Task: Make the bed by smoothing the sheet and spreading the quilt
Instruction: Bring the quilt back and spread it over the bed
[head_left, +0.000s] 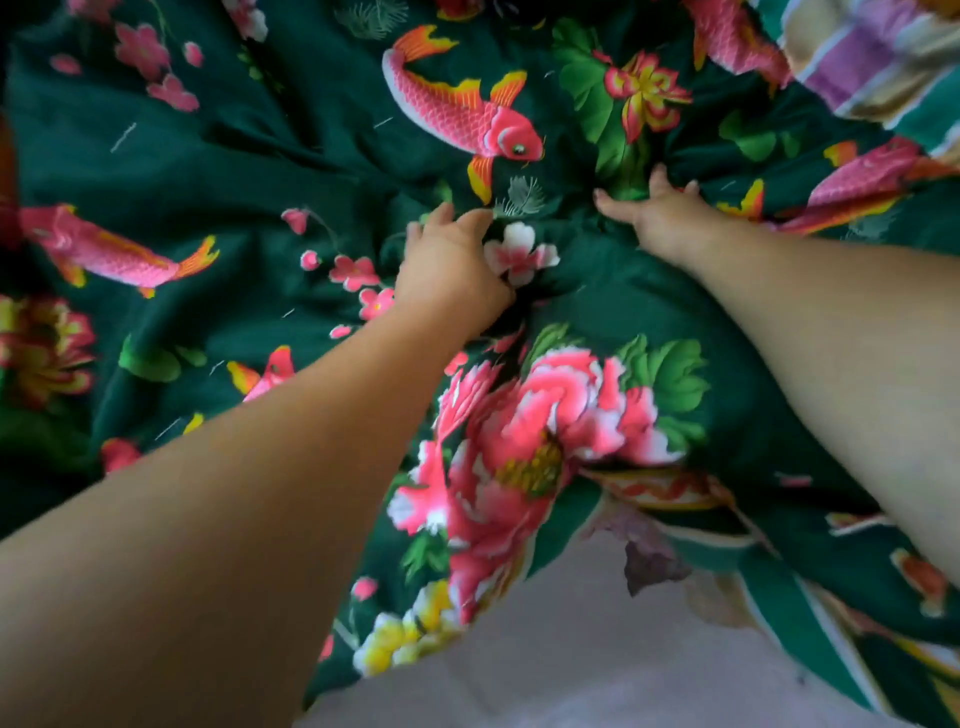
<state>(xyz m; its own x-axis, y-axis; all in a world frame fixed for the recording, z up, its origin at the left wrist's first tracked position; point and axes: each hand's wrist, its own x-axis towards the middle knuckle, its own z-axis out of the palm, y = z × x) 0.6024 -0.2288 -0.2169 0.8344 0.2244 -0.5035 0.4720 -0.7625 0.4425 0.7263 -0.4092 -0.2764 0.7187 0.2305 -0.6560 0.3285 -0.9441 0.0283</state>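
Both hands (452, 270) (660, 218) prob. gripping rumpled quilt (234, 171); no text.

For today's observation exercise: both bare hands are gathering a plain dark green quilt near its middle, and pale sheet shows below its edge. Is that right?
Not quite. The quilt is not plain: the head view shows dark green cloth printed with pink fish and flowers. The rest holds: the left hand and right hand gather it near its middle, and pale sheet shows below its edge.
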